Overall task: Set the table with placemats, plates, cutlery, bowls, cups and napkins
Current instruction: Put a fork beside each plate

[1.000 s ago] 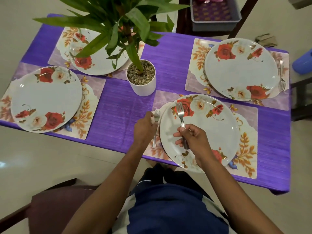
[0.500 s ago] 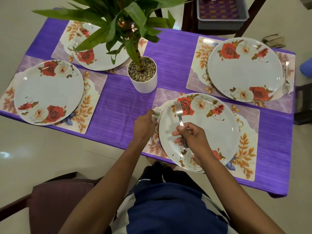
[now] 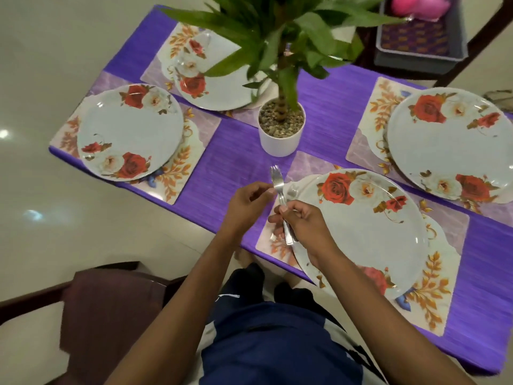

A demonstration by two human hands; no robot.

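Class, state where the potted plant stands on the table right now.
In the head view the potted plant stands mid-table on the purple cloth, just beyond the nearest plate and the raised forks.

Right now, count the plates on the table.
4. One nearest the person, one at the right edge, cut off by the frame, one at the left, and one at the back, partly hidden by the plant's leaves.

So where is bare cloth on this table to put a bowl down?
A bare strip lies between the left mat and near mat, before the pot. Another runs between pot and right mat. Crowded: near plate edge, where both hands hold forks.
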